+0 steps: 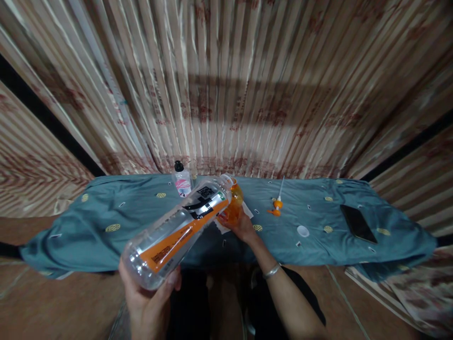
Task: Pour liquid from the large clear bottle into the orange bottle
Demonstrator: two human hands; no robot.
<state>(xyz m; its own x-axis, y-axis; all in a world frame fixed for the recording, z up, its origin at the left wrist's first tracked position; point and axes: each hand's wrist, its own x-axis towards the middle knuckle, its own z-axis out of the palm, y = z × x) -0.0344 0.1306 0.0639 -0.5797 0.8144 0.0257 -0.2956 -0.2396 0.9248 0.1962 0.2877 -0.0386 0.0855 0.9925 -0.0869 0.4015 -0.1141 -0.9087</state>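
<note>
My left hand (146, 302) was curled round the base of a large clear bottle (170, 238), thumb on the near side; most of my other fingers were hidden behind the plastic. I had that bottle tilted, its neck pointing up and away to the right, and I couldn't tell whether there was liquid inside.

My right hand (244, 227) was closed about a see-through orange bottle (234, 205), my fingertips hard to make out. The clear bottle's mouth met the top of the orange one in my view, partly covering it, so I couldn't say whether the two touched. Some white paper (248, 210) showed under the orange bottle, largely covered.

Just beyond the clear bottle stood a small bottle (183, 184) with a black cap and pink label, its lower edge partly masked. To the right, an orange pump head (277, 205) with a pale tube lay on the cloth-covered surface (141, 245), then a white disc (303, 231) and a dark phone-like slab (358, 223). A bracelet (272, 270) circled my right wrist. Behind hung a striped curtain (226, 94), cut off above, its printing too blurred to read.
</note>
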